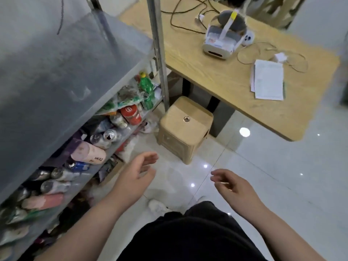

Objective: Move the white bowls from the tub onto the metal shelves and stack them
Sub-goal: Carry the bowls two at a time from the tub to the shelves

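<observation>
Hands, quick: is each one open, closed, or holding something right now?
Left hand: open, fingers relaxed, holding nothing.
Right hand: open, fingers loosely curled, holding nothing.

1. Pink cup (88, 152) on the shelf (113, 147) — dark characters near its rim, roughly "MK42"; they are blurred, so the reading is unsure.
2. Red can (131, 113), same shelf — a round white logo whose lettering cannot be read.
3. Papers (267, 81) on the tabletop (216, 81) — printed lines, too small to read.
</observation>
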